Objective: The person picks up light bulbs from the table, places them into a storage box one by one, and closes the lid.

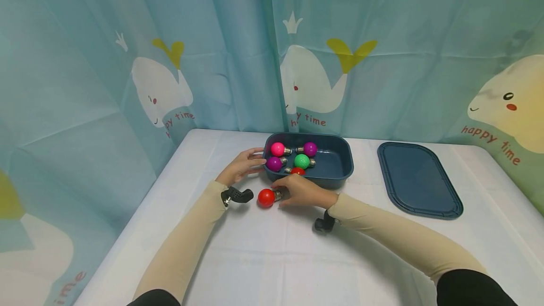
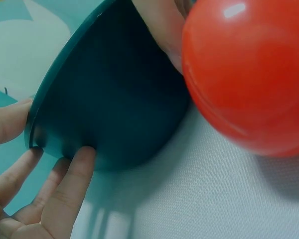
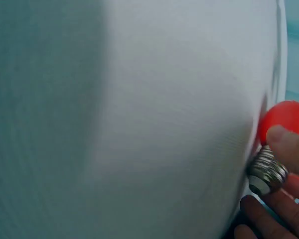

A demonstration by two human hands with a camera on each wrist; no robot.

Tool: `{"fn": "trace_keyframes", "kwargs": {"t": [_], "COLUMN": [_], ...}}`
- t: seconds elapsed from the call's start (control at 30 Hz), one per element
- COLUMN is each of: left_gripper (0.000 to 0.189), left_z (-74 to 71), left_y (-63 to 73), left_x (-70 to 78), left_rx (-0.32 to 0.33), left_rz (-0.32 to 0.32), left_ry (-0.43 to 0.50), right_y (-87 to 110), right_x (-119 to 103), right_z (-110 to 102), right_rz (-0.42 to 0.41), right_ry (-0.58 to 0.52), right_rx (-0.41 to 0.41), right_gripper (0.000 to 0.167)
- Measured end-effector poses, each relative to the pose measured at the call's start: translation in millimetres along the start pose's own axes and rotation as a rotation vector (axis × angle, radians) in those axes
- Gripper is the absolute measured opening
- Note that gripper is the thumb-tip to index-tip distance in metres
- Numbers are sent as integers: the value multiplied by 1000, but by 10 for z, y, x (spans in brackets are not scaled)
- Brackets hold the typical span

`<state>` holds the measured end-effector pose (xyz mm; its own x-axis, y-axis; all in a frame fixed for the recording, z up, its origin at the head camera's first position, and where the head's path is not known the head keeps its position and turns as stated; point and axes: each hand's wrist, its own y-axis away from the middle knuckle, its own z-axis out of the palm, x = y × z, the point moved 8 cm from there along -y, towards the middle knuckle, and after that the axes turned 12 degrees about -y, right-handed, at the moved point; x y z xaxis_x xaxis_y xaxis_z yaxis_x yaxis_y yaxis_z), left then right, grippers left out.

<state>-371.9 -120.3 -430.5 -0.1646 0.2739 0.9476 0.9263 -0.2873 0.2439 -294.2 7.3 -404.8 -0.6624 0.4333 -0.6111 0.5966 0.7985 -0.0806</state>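
Observation:
A dark blue plastic box [image 1: 346,169] stands toward the back of the table. Inside lie several coloured light bulbs with metal screw bases: a pink bulb [image 1: 277,149], a green bulb [image 1: 301,161], two purple ones and a red one. My left hand [image 1: 244,168] touches the box's left side, and in the left wrist view its fingertips [image 2: 84,154] press the outer wall with fairly straight fingers. In front of the box, my right hand [image 1: 303,191] holds another red light bulb [image 1: 266,198] near its screw base [image 3: 269,169], the round end pointing left.
A dark blue lid [image 1: 418,178] lies flat on the white-covered table [image 1: 272,268], right of the box. Behind the table hangs a light blue curtain [image 1: 238,51] with whale prints. Each wrist carries a small black camera.

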Motion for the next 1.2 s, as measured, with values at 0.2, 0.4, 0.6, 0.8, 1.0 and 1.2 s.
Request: {"fn": "trace_keyframes", "kwargs": {"t": [0.2, 0.4, 0.6, 0.8, 1.0, 1.2], "left_gripper": [59, 59, 60, 59, 58, 58], "left_z": [0, 8, 12, 16, 14, 16], "left_y": [-4, -3, -14, 2, 6, 7], "left_x": [-2, 6, -1, 14, 19, 32], "left_rx": [0, -9, -12, -19, -27, -29], "left_rz": [5, 16, 16, 28, 30, 31], "left_ry": [7, 9, 14, 8, 22, 19], "right_y": [-23, -5, 94, 277, 443, 528], "right_x": [24, 5, -29, -96, -195, -184], "right_z": [19, -8, -79, -265, -657, -1115], "right_rz": [-12, -51, -81, -66, -79, -33], "right_ry": [21, 19, -26, -49, -47, 16], "right_rx": [37, 78, 101, 98, 122, 139], "right_gripper": [40, 28, 23, 21, 23, 26]}}
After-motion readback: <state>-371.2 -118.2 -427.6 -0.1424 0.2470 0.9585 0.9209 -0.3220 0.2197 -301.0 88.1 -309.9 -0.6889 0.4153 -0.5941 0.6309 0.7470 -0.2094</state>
